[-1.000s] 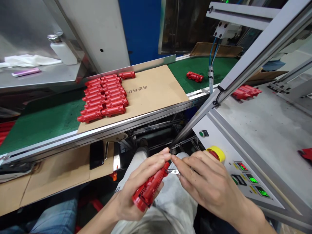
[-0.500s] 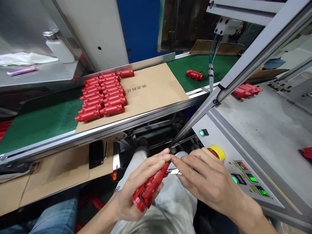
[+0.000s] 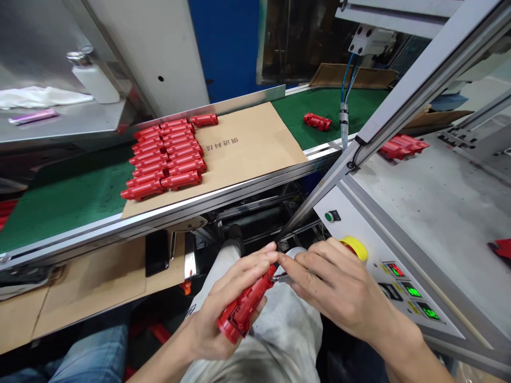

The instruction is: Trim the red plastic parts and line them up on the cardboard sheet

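Over my lap, my left hand (image 3: pixel 235 298) is closed around a red ribbed plastic tube (image 3: pixel 247 308) that lies tilted, its wider round end toward me. My right hand (image 3: pixel 335 287) is closed on a thin metal blade (image 3: pixel 282 277), which meets the tube near its far end. The blade's handle is hidden inside my fingers. The fingertips of both hands touch or nearly touch just beyond that end of the tube.
Rows of similar red tubes (image 3: pixel 163 154) lie on a cardboard sheet (image 3: pixel 255 138) across the green conveyor (image 3: pixel 83 186). Another tube (image 3: pixel 316 121) rests farther right. A control panel (image 3: pixel 387 276) and slanted metal post (image 3: pixel 359 154) stand at right. A phone (image 3: pixel 157 252) lies below the conveyor.
The blade has turned slightly and now looks darker, with less glare. Both hands stay in nearly the same place. Green lights on the panel have gone dark.
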Action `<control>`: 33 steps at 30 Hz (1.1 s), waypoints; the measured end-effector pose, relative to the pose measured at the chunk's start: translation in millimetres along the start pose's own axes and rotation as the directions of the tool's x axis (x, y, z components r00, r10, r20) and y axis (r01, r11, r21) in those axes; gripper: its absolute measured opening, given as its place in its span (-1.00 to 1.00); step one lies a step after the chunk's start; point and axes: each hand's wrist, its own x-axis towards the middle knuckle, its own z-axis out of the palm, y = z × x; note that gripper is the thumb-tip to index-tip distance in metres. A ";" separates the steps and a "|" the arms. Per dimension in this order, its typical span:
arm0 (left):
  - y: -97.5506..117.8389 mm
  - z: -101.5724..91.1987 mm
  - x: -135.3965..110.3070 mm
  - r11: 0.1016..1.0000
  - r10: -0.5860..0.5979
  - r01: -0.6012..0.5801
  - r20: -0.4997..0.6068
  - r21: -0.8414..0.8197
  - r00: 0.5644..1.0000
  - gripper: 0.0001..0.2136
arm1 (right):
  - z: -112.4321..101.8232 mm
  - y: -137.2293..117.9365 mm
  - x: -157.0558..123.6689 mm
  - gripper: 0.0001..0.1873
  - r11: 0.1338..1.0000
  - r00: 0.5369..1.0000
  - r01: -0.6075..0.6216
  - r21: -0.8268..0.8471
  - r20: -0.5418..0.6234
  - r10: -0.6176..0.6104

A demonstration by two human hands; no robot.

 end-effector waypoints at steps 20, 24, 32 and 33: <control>4.3 -1.7 -8.3 0.955 -0.271 0.258 -0.080 -0.145 0.959 -0.47 | 51.1 6.1 -33.5 -0.61 -0.147 0.607 -0.470 0.870 0.440 0.662; 4.2 -6.0 -4.3 0.853 -0.511 0.481 -0.145 -0.200 0.847 -0.73 | 82.8 4.1 -41.2 -0.54 0.051 0.528 -0.685 0.727 0.447 0.722; 0.5 -86.7 45.0 0.708 -0.530 0.549 -0.180 0.444 0.829 -0.58 | 176.4 -34.3 -84.6 -0.36 0.078 0.494 -0.734 0.675 0.452 0.743; -1.3 -103.4 60.6 0.688 -0.499 0.513 -0.177 0.514 0.848 -0.54 | 189.6 -41.9 -89.5 -0.32 0.075 0.493 -0.735 0.674 0.455 0.741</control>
